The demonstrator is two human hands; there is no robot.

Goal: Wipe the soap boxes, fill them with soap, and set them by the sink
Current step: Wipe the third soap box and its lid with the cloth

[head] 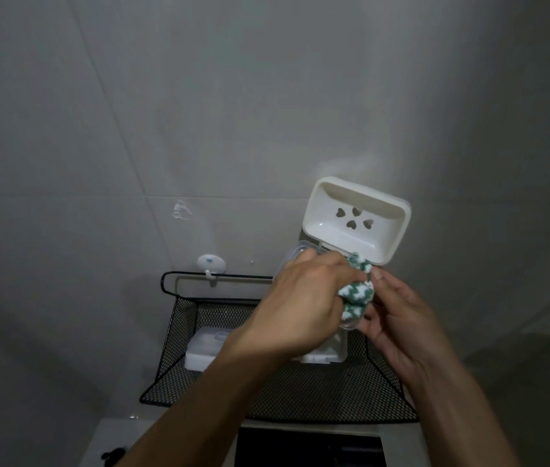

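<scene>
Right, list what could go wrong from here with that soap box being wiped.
1. The soap box is tilted and open above the basket; only the right hand shows at its lower edge, so a hard wipe might knock it loose.
2. The left hand bunches the cloth at one corner, so the tray with its heart holes may go unwiped.
3. If it drops, it could hit the boxes in the basket.

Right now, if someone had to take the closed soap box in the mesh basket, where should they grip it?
Grip the closed soap box across its two long sides, coming straight down from above. It lies flat in the mesh basket, whose raised walls block a sideways approach, and its top is exposed left of the left hand.
</scene>
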